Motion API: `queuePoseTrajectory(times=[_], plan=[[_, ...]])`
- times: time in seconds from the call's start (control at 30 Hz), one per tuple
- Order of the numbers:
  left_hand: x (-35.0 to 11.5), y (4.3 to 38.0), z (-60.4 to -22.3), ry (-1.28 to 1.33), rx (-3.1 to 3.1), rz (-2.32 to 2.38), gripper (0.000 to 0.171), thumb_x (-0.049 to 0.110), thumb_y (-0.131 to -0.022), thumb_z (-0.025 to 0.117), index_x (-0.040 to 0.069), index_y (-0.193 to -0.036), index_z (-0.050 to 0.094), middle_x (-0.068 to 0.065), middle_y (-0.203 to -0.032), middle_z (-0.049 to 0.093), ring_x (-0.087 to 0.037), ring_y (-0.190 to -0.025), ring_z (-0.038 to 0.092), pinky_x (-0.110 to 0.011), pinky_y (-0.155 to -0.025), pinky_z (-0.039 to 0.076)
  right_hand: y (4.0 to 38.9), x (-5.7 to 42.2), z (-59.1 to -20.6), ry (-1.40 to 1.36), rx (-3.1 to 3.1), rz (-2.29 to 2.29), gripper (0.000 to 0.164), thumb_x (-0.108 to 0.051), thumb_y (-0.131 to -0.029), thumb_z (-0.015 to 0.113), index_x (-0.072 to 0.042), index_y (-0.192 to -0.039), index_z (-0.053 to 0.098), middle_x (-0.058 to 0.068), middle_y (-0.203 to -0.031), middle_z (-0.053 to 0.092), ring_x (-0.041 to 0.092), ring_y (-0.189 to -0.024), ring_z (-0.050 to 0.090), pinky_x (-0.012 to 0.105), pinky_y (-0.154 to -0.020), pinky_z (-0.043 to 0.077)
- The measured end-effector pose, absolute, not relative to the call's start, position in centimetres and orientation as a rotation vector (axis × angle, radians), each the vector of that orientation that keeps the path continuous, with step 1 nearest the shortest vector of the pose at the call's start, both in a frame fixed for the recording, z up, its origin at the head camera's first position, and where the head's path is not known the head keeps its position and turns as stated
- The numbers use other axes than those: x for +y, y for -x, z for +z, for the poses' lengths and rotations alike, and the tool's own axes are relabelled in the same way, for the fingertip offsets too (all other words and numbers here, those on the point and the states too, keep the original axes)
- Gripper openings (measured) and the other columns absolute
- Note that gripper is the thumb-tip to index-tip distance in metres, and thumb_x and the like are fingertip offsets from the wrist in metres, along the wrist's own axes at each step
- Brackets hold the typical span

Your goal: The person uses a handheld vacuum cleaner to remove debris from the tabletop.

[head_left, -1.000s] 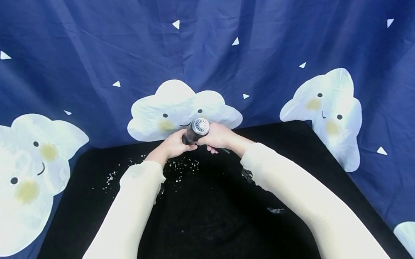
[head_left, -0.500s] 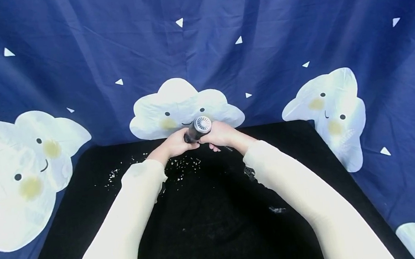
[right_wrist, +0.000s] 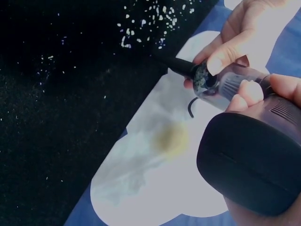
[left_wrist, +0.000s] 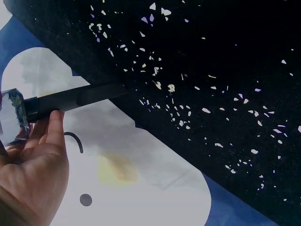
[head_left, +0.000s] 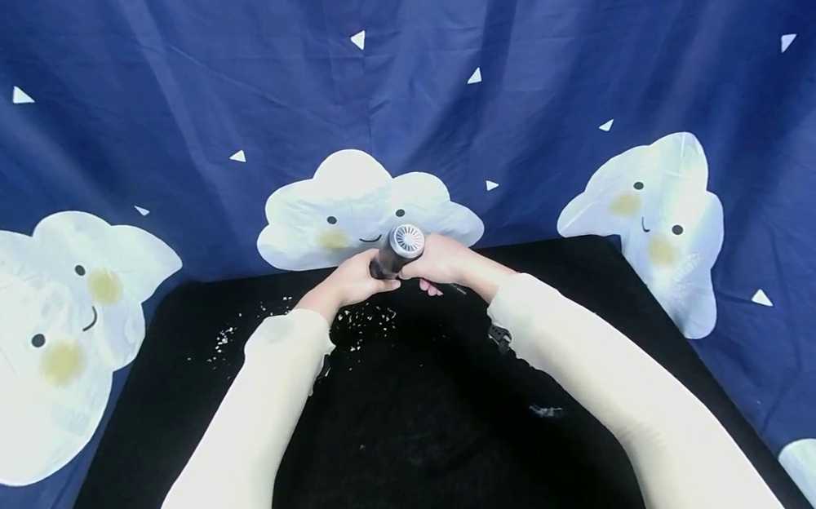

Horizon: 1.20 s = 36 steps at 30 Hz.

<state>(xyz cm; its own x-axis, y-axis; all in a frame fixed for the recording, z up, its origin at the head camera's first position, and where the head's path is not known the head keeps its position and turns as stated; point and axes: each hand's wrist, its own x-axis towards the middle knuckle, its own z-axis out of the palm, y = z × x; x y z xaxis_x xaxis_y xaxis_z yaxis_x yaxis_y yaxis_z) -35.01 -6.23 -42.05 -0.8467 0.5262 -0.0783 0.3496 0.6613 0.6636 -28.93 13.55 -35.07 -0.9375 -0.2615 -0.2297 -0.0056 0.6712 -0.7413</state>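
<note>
Right now, the handheld vacuum (head_left: 405,243) is held at the twelve o'clock edge of the desk (head_left: 414,467), gripped from both sides: its clear cup (right_wrist: 214,97) is clasped by the left hand (head_left: 359,280) at nine o'clock, its body (right_wrist: 284,112) by the right hand (head_left: 441,258) at three. The black nozzle (left_wrist: 89,97) is aimed towards pale scraps (left_wrist: 171,88), strewn around eleven o'clock; whether the desk is touched by its tip cannot be told.
</note>
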Motion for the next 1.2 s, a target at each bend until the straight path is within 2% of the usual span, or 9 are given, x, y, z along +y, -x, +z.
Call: queuePoseTrajectory(times=[0.3, 0.43, 0.63, 0.83, 1.03, 1.2], plan=[[-7.0, 35.0, -42.1, -0.692, 2.657, 0.942, 0.045, 0.035, -0.087, 0.077, 0.013, -0.121, 0.058, -0.006, -0.120, 0.065, -0.027, -0.118, 0.057, -0.044, -0.107, 0.040, 28.9, 12.8, -36.0, 0.195, 2.601, -1.175, 0.026, -0.024, -0.086, 0.074, -0.002, -0.096, 0.067, 0.012, -0.062, 0.064, 0.023, -0.052, 0.064, 0.042, -0.060, 0.059], [-7.4, 34.9, -42.2, -0.680, 2.656, 0.950, 0.041, 0.033, -0.087, 0.078, 0.014, -0.118, 0.060, -0.005, -0.115, 0.067, -0.026, -0.115, 0.059, -0.044, -0.106, 0.041, 29.0, 12.4, -36.6, 0.211, 2.622, -1.152, 0.023, -0.026, -0.086, 0.073, -0.003, -0.092, 0.069, 0.015, -0.064, 0.067, 0.024, -0.052, 0.065, 0.039, -0.058, 0.059], [-7.7, 34.7, -42.1, -0.681, 2.666, 0.945, 0.040, 0.033, -0.085, 0.079, 0.012, -0.113, 0.060, -0.006, -0.113, 0.067, -0.026, -0.112, 0.059, -0.044, -0.105, 0.042, 29.0, 12.0, -37.1, 0.224, 2.651, -1.130, 0.023, -0.027, -0.086, 0.072, -0.005, -0.084, 0.069, 0.017, -0.068, 0.069, 0.032, -0.060, 0.069, 0.031, -0.050, 0.054], [-7.9, 34.8, -42.0, -0.679, 2.674, 0.929, 0.038, 0.032, -0.085, 0.079, 0.012, -0.112, 0.060, -0.007, -0.112, 0.066, -0.027, -0.110, 0.059, -0.045, -0.104, 0.042, 29.2, 11.9, -37.1, 0.225, 2.639, -1.143, 0.023, -0.028, -0.086, 0.072, -0.005, -0.085, 0.069, 0.017, -0.068, 0.069, 0.030, -0.058, 0.068, 0.031, -0.051, 0.054], [-8.2, 35.2, -42.1, -0.688, 2.679, 0.924, 0.044, 0.032, -0.084, 0.079, 0.012, -0.117, 0.059, -0.008, -0.117, 0.065, -0.028, -0.115, 0.058, -0.046, -0.106, 0.041, 29.4, 11.8, -37.2, 0.234, 2.629, -1.152, 0.023, -0.029, -0.087, 0.072, -0.006, -0.083, 0.070, 0.020, -0.072, 0.070, 0.038, -0.069, 0.071, 0.034, -0.054, 0.056], [-8.6, 35.5, -42.4, -0.679, 2.690, 0.922, 0.047, 0.032, -0.084, 0.079, 0.011, -0.120, 0.059, -0.008, -0.120, 0.065, -0.028, -0.117, 0.057, -0.045, -0.107, 0.040, 29.6, 11.6, -37.7, 0.257, 2.633, -1.172, 0.024, -0.029, -0.086, 0.073, -0.007, -0.081, 0.070, 0.019, -0.070, 0.070, 0.037, -0.066, 0.070, 0.039, -0.058, 0.058]])
